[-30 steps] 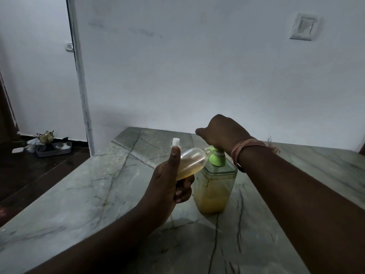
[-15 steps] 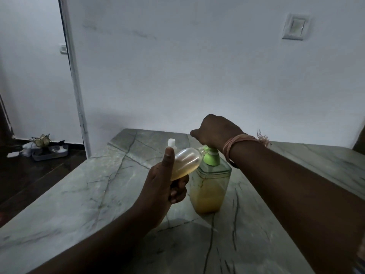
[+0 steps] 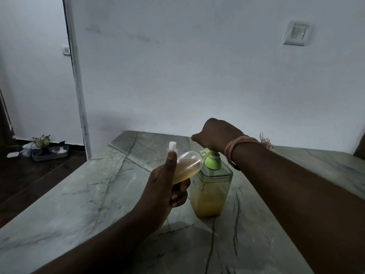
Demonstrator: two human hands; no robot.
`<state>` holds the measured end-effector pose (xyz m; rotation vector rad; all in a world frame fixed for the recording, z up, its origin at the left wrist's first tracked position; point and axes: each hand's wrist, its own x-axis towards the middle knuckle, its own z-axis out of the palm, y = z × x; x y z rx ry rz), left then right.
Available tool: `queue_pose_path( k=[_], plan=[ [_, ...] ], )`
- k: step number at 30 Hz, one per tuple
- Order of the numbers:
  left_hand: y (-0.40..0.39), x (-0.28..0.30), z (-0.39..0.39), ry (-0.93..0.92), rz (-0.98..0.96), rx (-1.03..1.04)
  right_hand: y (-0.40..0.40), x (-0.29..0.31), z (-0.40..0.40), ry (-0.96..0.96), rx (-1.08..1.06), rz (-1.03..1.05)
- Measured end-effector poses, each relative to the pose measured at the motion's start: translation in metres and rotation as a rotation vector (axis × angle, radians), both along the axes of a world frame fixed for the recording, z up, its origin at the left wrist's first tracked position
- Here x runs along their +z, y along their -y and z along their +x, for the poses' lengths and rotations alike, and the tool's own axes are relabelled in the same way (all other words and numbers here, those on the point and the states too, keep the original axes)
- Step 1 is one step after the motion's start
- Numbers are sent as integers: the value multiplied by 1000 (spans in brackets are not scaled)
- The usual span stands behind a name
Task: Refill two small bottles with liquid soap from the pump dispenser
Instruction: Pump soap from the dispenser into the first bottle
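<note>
A: While the pump dispenser stands on the desk, where's the small bottle?
B: Tilted, gripped by left hand, mouth at spout. Right hand, apparently fisted, presses the pump head.

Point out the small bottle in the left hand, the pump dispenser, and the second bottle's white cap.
small bottle (image 3: 189, 165): head view, clear belly above the soap.
pump dispenser (image 3: 212, 194): head view, front wall of the body.
white cap (image 3: 172, 144): head view, cap side, behind the thumb.
</note>
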<state>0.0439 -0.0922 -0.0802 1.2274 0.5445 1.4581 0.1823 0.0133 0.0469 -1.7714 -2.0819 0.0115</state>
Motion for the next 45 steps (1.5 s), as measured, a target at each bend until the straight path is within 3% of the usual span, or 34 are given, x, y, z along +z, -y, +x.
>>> queue_pose_path(
  k=[7,15,20,29,34,42,45],
  plan=[
    [-2,-3,-1,-20,14,4,-3,-9,1,-107,-21,31],
    [2,1,2,-19,0,14,4,3,1,-5,5,18],
    [-2,-2,-1,-30,21,-1,2,-8,4,-159,-2,19],
    [3,1,0,-27,22,-5,4,1,-1,4,13,47],
    [-1,-1,0,-26,23,-2,0,-9,2,-142,-14,73],
    [1,-1,1,-23,10,9,3,2,-1,19,23,51],
    [-1,-3,0,-35,23,-1,0,-3,-1,-36,18,107]
  ],
)
